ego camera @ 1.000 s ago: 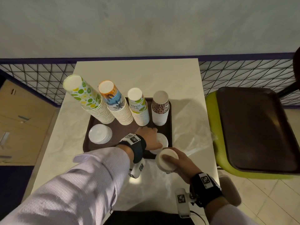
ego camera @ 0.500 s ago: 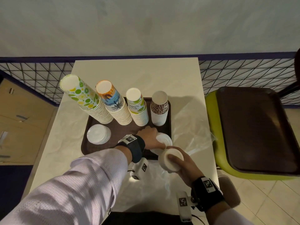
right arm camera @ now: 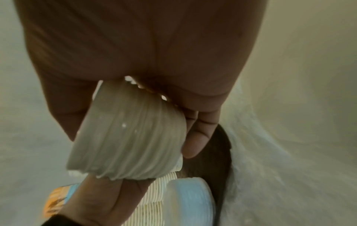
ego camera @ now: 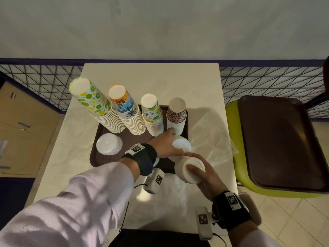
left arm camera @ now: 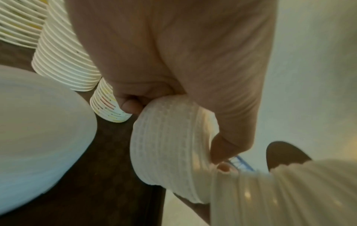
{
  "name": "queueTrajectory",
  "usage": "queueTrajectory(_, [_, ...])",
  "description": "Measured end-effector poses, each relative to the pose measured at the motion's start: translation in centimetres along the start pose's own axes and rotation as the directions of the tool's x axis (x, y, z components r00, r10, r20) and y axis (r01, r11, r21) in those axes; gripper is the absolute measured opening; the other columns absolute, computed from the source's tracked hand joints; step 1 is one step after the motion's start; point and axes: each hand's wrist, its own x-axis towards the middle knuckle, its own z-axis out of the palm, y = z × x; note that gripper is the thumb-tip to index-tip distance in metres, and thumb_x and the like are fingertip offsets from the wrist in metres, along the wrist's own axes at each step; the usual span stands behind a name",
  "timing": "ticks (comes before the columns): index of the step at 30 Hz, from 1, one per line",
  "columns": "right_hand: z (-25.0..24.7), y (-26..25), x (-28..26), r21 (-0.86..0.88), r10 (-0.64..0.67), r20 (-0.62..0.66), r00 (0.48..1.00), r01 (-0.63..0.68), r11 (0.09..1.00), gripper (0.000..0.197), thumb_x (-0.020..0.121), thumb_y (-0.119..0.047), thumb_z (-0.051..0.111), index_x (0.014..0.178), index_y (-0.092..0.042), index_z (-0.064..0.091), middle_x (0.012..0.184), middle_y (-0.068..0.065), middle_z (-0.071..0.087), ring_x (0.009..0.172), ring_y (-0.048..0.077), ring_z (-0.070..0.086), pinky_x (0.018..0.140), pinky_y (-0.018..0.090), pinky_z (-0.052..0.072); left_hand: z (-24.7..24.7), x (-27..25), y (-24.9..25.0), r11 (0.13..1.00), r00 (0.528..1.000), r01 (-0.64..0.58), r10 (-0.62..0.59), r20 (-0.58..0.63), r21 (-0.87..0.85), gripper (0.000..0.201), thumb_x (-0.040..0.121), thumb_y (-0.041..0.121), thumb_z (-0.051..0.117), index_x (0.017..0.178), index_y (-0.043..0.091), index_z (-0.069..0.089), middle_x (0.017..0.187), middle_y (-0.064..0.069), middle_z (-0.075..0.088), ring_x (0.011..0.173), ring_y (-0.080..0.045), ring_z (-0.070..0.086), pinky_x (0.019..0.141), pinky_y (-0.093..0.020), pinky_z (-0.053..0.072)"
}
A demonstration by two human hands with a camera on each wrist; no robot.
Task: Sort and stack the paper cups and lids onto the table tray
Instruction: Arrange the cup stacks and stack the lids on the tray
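A brown tray [ego camera: 99,157] on the table carries several upturned cup stacks: lime-patterned [ego camera: 96,106], orange-and-blue [ego camera: 126,109], green-lettered [ego camera: 153,114] and leopard-print [ego camera: 176,116]. A pile of white lids [ego camera: 109,144] lies at the tray's front left. My left hand [ego camera: 167,145] grips a stack of white lids [ego camera: 181,145] [left arm camera: 170,146] over the tray's front right corner. My right hand [ego camera: 203,173] holds a second stack of white lids [ego camera: 190,171] [right arm camera: 127,137], tilted, just off the tray's front right edge and close against the first stack.
A crumpled clear plastic bag [ego camera: 210,139] lies on the table right of the tray. A green chair [ego camera: 236,168] with a second brown tray [ego camera: 281,139] on its seat stands at the right. A wire fence [ego camera: 267,82] runs behind the table.
My right hand has carried its lid stack forward and right, up beside the stack under my left hand. The left hand has lifted and tilted its stack a little.
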Motion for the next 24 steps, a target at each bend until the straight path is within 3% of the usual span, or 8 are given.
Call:
queueTrajectory(4, [0.1,-1.5,-0.6,-0.03,-0.06,0.024,0.998,0.061,0.998,0.057,0.078,-0.029,0.078,0.131,-0.02,0.061,0.125,0.014,0.064,0.108,0.026,0.065,0.084,0.041,0.056,-1.9,-2.8,-2.0,0.983,0.992,-0.008,-0.016,-0.128,-0.184,0.072,0.08,0.039,0.086,0.135,0.02,0.044,0.118,0.003,0.06,0.098,-0.011,0.059,0.072,-0.024,0.045])
queueTrajectory(8, [0.3,-2.9,0.1,-0.084,-0.078,-0.09,0.993,0.071,0.994,0.05,0.083,-0.034,0.072,0.13,-0.028,0.058,0.125,0.01,0.062,0.112,0.03,0.063,0.082,0.04,0.059,-3.7,-5.9,-5.2,0.887,0.954,-0.007,-0.132,-0.269,-0.461,0.052,0.078,0.029,0.089,0.116,0.02,0.054,0.108,0.002,0.066,0.097,-0.007,0.066,0.086,-0.036,0.054])
queueTrajectory(11, [1.2,-3.4,2.6,-0.265,-0.055,-0.161,0.985,0.011,0.964,0.042,0.096,-0.043,0.065,0.133,-0.03,0.052,0.129,0.004,0.057,0.112,0.026,0.062,0.078,0.043,0.062,-4.6,-8.1,-7.8,0.787,0.911,-0.032,-0.231,-0.341,-0.616,0.076,0.055,0.052,0.085,0.117,0.019,0.057,0.111,-0.005,0.068,0.101,-0.016,0.067,0.091,-0.044,0.056])
queueTrajectory(14, [2.5,-3.1,5.7,-0.411,-0.05,-0.2,0.978,-0.038,0.911,0.033,0.099,-0.045,0.058,0.128,-0.03,0.052,0.125,0.002,0.059,0.109,0.023,0.062,0.077,0.046,0.063,-4.5,-9.5,-10.1,0.714,0.875,-0.028,-0.32,-0.362,-0.699,0.091,0.052,0.057,0.082,0.129,0.017,0.057,0.119,-0.008,0.069,0.112,-0.027,0.067,0.103,-0.051,0.054])
queueTrajectory(17, [3.7,-1.7,8.5,-0.547,-0.065,-0.212,0.975,-0.063,0.835,0.053,0.094,-0.057,0.059,0.135,-0.025,0.052,0.127,0.005,0.056,0.11,0.027,0.061,0.072,0.043,0.064,-4.1,-10.2,-11.6,0.634,0.855,-0.016,-0.392,-0.339,-0.773,0.093,0.053,0.054,0.086,0.134,0.019,0.056,0.122,-0.007,0.07,0.115,-0.028,0.067,0.106,-0.056,0.053])
queueTrajectory(20, [4.1,-0.3,10.4,-0.65,-0.083,-0.26,0.962,-0.11,0.752,0.088,0.071,-0.081,0.057,0.139,-0.026,0.052,0.129,0.009,0.048,0.11,0.033,0.06,0.08,0.051,0.062,-3.7,-10.7,-12.4,0.611,0.844,-0.003,-0.424,-0.33,-0.792,0.096,0.052,0.056,0.086,0.136,0.02,0.055,0.124,-0.005,0.069,0.116,-0.028,0.066,0.103,-0.056,0.055])
queueTrajectory(21, [4.2,0.0,10.8,-0.661,-0.094,-0.267,0.959,-0.112,0.742,0.091,0.069,-0.082,0.058,0.14,-0.025,0.051,0.129,0.009,0.046,0.111,0.034,0.06,0.082,0.053,0.061,-3.6,-10.9,-12.6,0.607,0.84,-0.002,-0.43,-0.33,-0.794,0.096,0.052,0.056,0.085,0.135,0.02,0.055,0.124,-0.005,0.068,0.115,-0.028,0.067,0.102,-0.056,0.056])
queueTrajectory(24, [4.6,0.2,11.0,-0.688,-0.115,-0.301,0.946,-0.132,0.713,0.071,0.087,-0.065,0.062,0.141,-0.022,0.049,0.129,0.012,0.045,0.113,0.036,0.057,0.089,0.052,0.058,-3.3,-11.3,-12.9,0.574,0.845,-0.029,-0.423,-0.326,-0.818,0.093,0.053,0.055,0.087,0.132,0.019,0.055,0.122,-0.008,0.069,0.111,-0.029,0.069,0.098,-0.055,0.058])
